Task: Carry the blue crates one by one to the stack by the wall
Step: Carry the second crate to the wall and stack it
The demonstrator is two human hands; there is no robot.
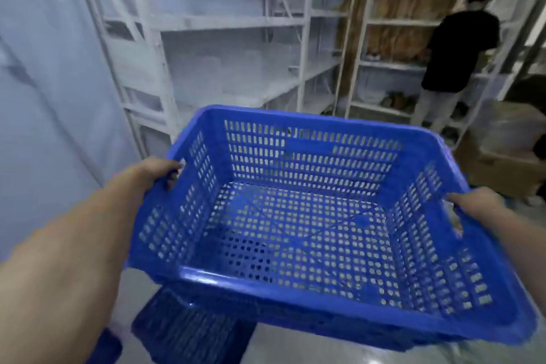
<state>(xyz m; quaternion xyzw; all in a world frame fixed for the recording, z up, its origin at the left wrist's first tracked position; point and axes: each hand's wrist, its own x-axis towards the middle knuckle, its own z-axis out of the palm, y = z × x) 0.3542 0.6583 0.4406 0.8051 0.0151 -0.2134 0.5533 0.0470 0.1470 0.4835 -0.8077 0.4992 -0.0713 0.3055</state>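
A storeroom lined with white metal shelving [224,21] fills the background, its bays mostly bare, with a pale wall or sheet [38,68] running down the left side and a grey, glossy floor [295,346] below. Farther back on the right, a second shelving unit [393,65] stands in front of tan, straw-like material, and a person in a black top [461,47] stands facing it, turned away. A brown cardboard box [508,168] sits low at the right edge. In the foreground, a blue perforated plastic crate [298,216] is held up off the floor, open side up and empty, tilted slightly so that its right end sits lower in the view. It lies between the two bare hands, one at each short end. The left hand [153,174] grips the left end wall, fingers curled through the handle slot with the fingertips showing inside the crate. The right hand [472,204] grips the opposite end in the same way, fingers hooked through the handle slot on that side. Both forearms reach forward from the bottom corners of the view, the left one large and blurred. Beneath the held crate's near left corner, another blue crate [189,331] stands on the floor, its slotted side wall visible; whether the two touch cannot be told. The whole view is softened by motion blur.
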